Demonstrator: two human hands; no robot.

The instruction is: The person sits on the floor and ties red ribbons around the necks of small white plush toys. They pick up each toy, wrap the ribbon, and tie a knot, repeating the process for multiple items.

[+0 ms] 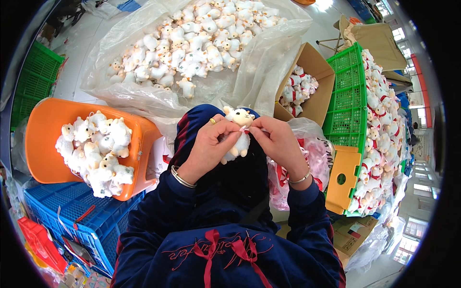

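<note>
A small white plush lamb (239, 117) with a cream face sits upright above my lap, face up toward me. At its neck shows a bit of red ribbon (247, 131), mostly covered by my fingertips. My left hand (212, 144) is closed in a pinch at the left of the neck, its lower fingers curled against the toy's body. From the other side, my right hand (277, 142) pinches at the ribbon with thumb and forefinger. The two pinches nearly meet. How the ribbon runs behind the neck is hidden.
An orange plastic stool (45, 144) at left bears several plush lambs, beside blue crates (62, 197). Ahead, a clear plastic sheet (261, 72) holds a large heap of them. At right are a cardboard box (319, 81), a green crate (343, 96) with ribboned lambs, and a plastic bag (314, 144).
</note>
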